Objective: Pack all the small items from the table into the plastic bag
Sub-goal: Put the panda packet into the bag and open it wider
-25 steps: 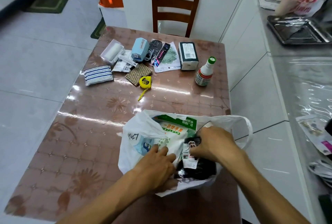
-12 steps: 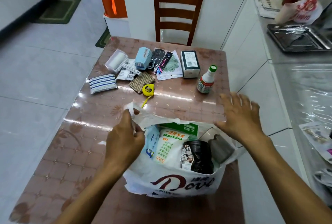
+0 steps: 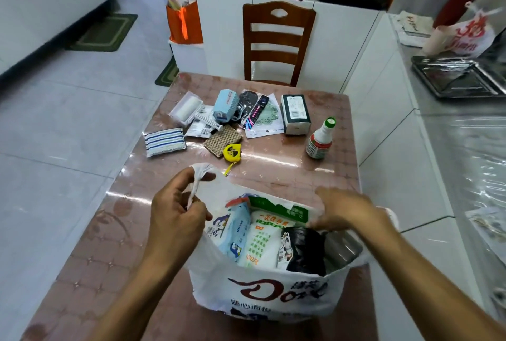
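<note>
The white plastic bag (image 3: 262, 290) stands open at the table's near edge, holding a wipes pack, a glove pack, a black roll and a grey item. My left hand (image 3: 175, 212) grips the bag's left handle. My right hand (image 3: 347, 210) holds the bag's far rim on the right side. Farther back on the table lie a yellow tape measure (image 3: 232, 152), a striped cloth (image 3: 164, 142), a woven pad (image 3: 223, 140), a white-and-green bottle (image 3: 320, 140), a dark box (image 3: 295, 114), a blue case (image 3: 226, 105), a razor on packets (image 3: 204, 124) and a clear box (image 3: 185, 108).
The small table (image 3: 273, 173) has a glossy brown cover. A wooden chair (image 3: 278, 42) stands at its far end. A white counter (image 3: 465, 149) runs along the right with a metal tray (image 3: 457, 80). An orange bag (image 3: 184, 16) sits behind left.
My right hand came back from over the table and took the bag's far rim. My left hand lifted the left handle higher, and the bag now stands more upright.
</note>
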